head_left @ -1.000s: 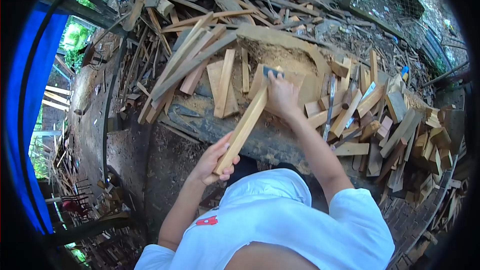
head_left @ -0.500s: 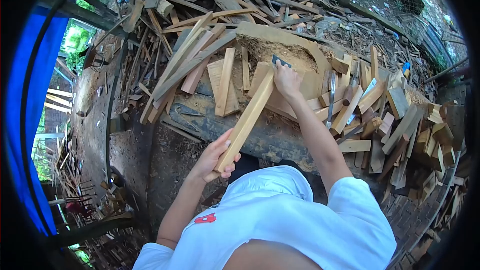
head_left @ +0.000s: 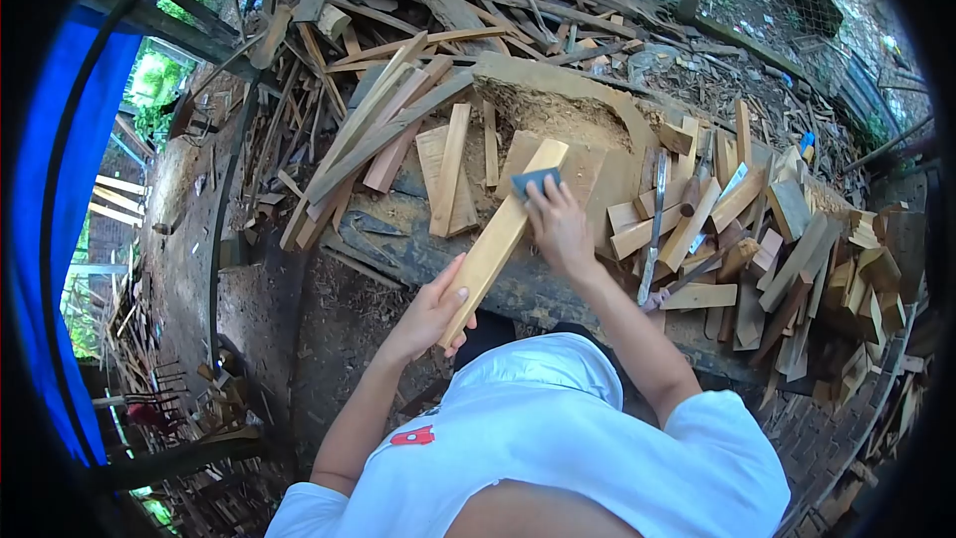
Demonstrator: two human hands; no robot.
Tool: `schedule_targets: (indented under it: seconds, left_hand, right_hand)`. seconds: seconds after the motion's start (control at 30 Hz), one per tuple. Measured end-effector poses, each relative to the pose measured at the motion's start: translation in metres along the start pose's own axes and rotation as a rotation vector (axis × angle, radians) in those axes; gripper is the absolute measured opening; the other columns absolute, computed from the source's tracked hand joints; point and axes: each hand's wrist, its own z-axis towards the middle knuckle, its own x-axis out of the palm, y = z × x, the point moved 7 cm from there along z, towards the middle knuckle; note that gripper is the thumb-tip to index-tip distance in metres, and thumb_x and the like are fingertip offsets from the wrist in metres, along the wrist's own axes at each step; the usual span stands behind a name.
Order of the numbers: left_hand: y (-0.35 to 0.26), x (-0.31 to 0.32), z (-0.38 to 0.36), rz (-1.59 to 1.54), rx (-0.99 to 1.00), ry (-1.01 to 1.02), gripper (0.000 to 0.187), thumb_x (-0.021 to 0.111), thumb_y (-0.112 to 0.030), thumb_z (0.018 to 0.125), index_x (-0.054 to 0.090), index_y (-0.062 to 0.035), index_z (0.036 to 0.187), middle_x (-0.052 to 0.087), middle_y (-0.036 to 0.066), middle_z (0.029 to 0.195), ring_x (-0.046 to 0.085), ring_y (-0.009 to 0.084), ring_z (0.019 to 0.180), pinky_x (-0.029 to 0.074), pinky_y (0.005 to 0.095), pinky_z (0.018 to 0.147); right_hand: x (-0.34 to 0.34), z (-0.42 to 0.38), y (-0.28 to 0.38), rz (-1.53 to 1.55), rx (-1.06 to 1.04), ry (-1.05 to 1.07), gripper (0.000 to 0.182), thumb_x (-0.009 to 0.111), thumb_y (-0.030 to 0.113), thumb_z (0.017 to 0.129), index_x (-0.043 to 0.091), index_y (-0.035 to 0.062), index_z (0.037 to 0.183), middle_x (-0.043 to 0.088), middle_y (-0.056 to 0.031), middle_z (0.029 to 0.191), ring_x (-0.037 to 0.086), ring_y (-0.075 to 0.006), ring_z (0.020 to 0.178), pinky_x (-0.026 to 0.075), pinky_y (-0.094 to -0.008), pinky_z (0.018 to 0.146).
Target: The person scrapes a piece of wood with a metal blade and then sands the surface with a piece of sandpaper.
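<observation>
The near end of a wooden slat [head_left: 501,237] is gripped by the left hand [head_left: 430,317]. A dark sanding pad [head_left: 535,181], pressed on the slat by the right hand [head_left: 560,224], has been drawn back from the far end, suggesting another sanding stroke. The log [head_left: 558,110] lies beyond.

Under the right hand [head_left: 561,226], a matt grey sandpaper block [head_left: 535,180] lies on a smooth pale wooden plank [head_left: 501,239], with rough-sawn wood offcuts [head_left: 757,239] just beside it.

White short-sleeved T-shirt [head_left: 558,438], small red mark on the left chest, bare forearms, no gloves
</observation>
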Motion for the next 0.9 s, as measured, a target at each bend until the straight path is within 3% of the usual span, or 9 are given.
schedule_targets:
  seconds: [0.07,0.27,0.4,0.47,0.57,0.67,0.8,0.9]
  left_hand:
    - [0.002,0.001,0.000,0.045,0.004,-0.013,0.061,0.038,-0.020,0.107,0.009,-0.0174,0.160,0.057,0.010,0.076,0.052,0.0128,0.046,0.045,0.0265,0.037]
    - [0.001,-0.003,0.002,0.169,0.035,-0.068,0.060,0.040,-0.017,0.106,0.013,-0.0172,0.159,0.057,0.009,0.072,0.052,0.0124,0.045,0.043,0.0272,0.037]
    - [0.004,-0.003,0.003,0.204,0.061,-0.083,0.060,0.041,-0.016,0.105,0.015,-0.0188,0.159,0.058,0.008,0.071,0.053,0.0128,0.044,0.043,0.0286,0.036]
    - [0.006,-0.003,0.004,0.213,0.059,-0.084,0.060,0.041,-0.016,0.105,0.016,-0.0183,0.159,0.058,0.009,0.071,0.053,0.0128,0.044,0.043,0.0287,0.036]
    - [0.008,-0.002,0.005,0.213,0.056,-0.083,0.060,0.041,-0.016,0.106,0.015,-0.0176,0.159,0.058,0.009,0.072,0.053,0.0128,0.045,0.044,0.0284,0.036]
    - [0.004,-0.004,0.003,0.196,0.085,-0.086,0.060,0.041,-0.016,0.106,0.015,-0.0175,0.159,0.057,0.009,0.072,0.052,0.0128,0.045,0.043,0.0278,0.037]
    - [0.009,-0.006,0.005,0.177,0.062,-0.054,0.059,0.039,-0.018,0.106,0.013,-0.0173,0.159,0.058,0.008,0.074,0.052,0.0110,0.046,0.044,0.0249,0.037]
    - [0.015,-0.007,0.007,0.147,0.069,-0.049,0.059,0.039,-0.019,0.107,0.013,-0.0174,0.159,0.058,0.008,0.074,0.051,0.0109,0.046,0.043,0.0251,0.036]
  right_hand:
    - [-0.004,-0.018,0.011,0.003,-0.108,-0.048,0.035,0.056,0.029,0.098,0.063,0.0119,0.127,0.057,-0.0204,0.133,0.055,-0.0433,0.122,0.051,-0.0487,0.095]
    - [0.009,0.009,-0.017,0.041,-0.005,-0.108,0.034,0.056,0.028,0.098,0.064,0.0111,0.127,0.057,-0.0164,0.136,0.052,-0.0426,0.125,0.047,-0.0482,0.101]
    - [-0.005,-0.048,0.037,0.053,-0.161,-0.023,0.036,0.058,0.028,0.097,0.062,0.0097,0.128,0.055,-0.0136,0.140,0.049,-0.0386,0.131,0.043,-0.0491,0.107]
    - [-0.007,-0.046,0.032,0.125,-0.194,-0.011,0.036,0.056,0.028,0.098,0.062,0.0084,0.128,0.057,-0.0144,0.139,0.049,-0.0368,0.132,0.039,-0.0507,0.110]
    - [0.008,-0.007,-0.009,0.141,-0.093,-0.084,0.038,0.054,0.027,0.099,0.061,0.0060,0.130,0.057,-0.0157,0.138,0.049,-0.0364,0.133,0.036,-0.0516,0.112]
    - [0.015,-0.005,-0.006,0.159,0.005,-0.134,0.036,0.055,0.024,0.100,0.061,0.0042,0.130,0.058,-0.0177,0.136,0.047,-0.0363,0.134,0.034,-0.0505,0.114]
    - [0.000,-0.054,0.047,0.232,-0.172,-0.009,0.034,0.056,0.021,0.099,0.062,0.0045,0.129,0.057,-0.0158,0.139,0.047,-0.0348,0.135,0.033,-0.0502,0.114]
    - [-0.001,-0.032,0.026,0.161,-0.252,-0.056,0.037,0.058,0.022,0.097,0.060,0.0043,0.129,0.059,-0.0159,0.135,0.050,-0.0351,0.132,0.036,-0.0548,0.111]
